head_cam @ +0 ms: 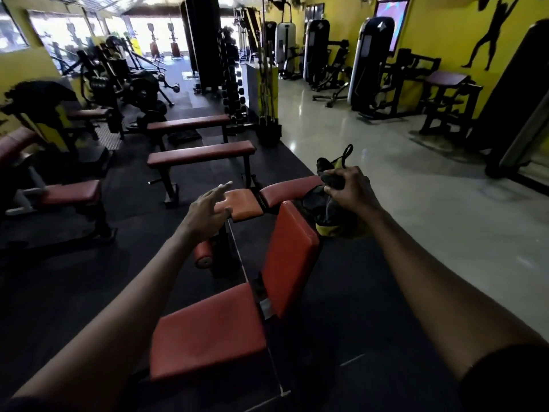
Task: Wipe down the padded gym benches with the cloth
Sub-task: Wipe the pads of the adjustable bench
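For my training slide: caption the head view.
Right hand grips a dark cloth over a red padded bench; left hand hovers open.

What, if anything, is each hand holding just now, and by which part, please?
The right hand grips the dark-and-yellow cloth by its bunched top; the left hand holds nothing.

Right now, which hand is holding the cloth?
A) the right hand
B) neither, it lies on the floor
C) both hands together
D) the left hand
A: the right hand grips the dark cloth bunched at the far end of the red bench pad, while the left hand is open with straight fingers and holds nothing.
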The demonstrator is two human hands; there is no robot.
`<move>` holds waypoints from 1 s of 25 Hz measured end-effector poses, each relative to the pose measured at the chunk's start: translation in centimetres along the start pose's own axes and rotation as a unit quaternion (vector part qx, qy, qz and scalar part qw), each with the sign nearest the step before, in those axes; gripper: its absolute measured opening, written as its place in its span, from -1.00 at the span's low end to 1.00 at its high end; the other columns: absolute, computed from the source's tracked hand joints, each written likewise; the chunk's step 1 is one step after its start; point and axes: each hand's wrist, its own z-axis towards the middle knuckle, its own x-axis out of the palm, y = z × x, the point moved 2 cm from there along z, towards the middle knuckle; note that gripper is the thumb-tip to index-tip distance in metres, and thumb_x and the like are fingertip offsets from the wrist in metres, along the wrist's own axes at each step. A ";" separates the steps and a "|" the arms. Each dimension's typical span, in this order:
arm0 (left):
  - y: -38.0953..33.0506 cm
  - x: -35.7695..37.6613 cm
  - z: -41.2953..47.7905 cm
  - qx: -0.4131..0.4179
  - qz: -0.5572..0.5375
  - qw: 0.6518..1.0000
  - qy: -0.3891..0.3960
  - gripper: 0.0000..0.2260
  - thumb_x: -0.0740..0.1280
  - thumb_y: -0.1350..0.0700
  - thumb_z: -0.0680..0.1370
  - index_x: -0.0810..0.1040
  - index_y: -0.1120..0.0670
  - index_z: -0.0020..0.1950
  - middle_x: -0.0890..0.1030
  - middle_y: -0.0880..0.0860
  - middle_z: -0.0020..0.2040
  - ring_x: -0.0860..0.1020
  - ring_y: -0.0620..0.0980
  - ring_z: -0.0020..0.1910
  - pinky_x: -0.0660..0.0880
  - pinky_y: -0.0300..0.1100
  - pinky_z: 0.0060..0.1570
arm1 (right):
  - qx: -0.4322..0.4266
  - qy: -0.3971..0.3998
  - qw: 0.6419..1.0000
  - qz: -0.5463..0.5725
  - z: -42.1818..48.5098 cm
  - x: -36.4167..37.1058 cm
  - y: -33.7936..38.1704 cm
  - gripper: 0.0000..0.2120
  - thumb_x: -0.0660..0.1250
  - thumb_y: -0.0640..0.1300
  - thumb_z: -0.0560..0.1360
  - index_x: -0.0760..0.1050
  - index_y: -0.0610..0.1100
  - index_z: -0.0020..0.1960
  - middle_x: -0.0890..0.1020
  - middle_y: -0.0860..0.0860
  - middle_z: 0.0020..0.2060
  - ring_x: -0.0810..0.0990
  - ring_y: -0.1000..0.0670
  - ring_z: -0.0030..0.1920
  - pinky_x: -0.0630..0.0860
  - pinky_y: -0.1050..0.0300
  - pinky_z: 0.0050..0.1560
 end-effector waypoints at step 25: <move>17.7 23.6 25.3 0.158 0.033 0.916 0.368 -0.31 0.13 -0.20 0.44 0.18 -0.15 0.60 0.28 0.07 0.58 0.30 0.13 0.53 0.34 0.20 0.39 | 0.302 0.011 0.919 -0.254 3.3 27.4 -4.9 -0.58 0.23 0.13 0.63 0.43 0.09 0.46 0.41 -0.07 0.42 0.39 -0.22 0.30 0.44 -0.23 0.19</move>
